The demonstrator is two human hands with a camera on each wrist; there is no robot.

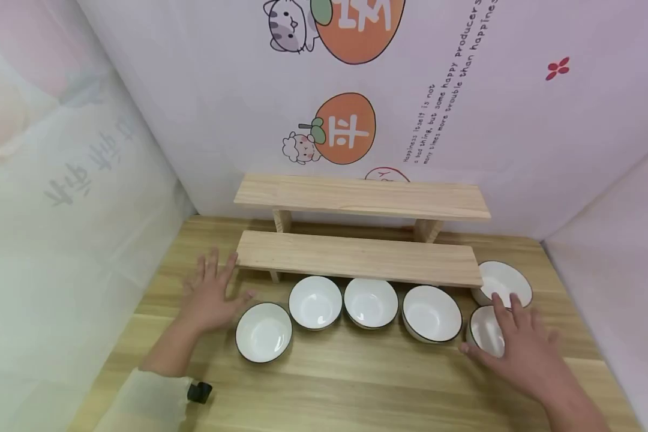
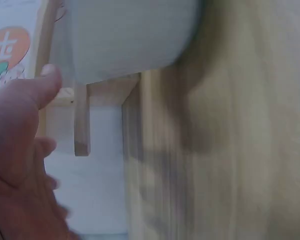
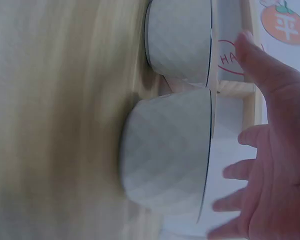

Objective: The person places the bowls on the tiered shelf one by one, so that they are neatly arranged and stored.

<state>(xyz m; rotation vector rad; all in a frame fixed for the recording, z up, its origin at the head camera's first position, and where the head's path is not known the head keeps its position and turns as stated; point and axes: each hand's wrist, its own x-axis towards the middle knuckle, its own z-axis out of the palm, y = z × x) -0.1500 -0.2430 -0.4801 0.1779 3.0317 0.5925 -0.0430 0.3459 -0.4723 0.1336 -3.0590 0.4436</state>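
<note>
Several white bowls with dark rims stand on the wooden table. My left hand (image 1: 210, 297) is spread beside the leftmost bowl (image 1: 264, 333), its thumb near the rim and its fingertips by the left end of the lower shelf board (image 1: 356, 258). In the left wrist view the hand (image 2: 20, 150) holds nothing, and the side of a bowl (image 2: 135, 35) fills the top. On the far right, my right hand (image 1: 529, 348) hovers with spread fingers over the rightmost front bowl (image 1: 485, 330), partly hiding it. The right wrist view shows a gap between this hand (image 3: 280, 150) and the faceted bowl (image 3: 165, 150).
A two-step wooden rack stands behind the bowls, its upper board (image 1: 362, 197) close to the printed back wall (image 1: 221, 90). Another bowl (image 1: 502, 282) sits behind at the right end of the rack. White sheets flank the table (image 1: 356, 390) on both sides.
</note>
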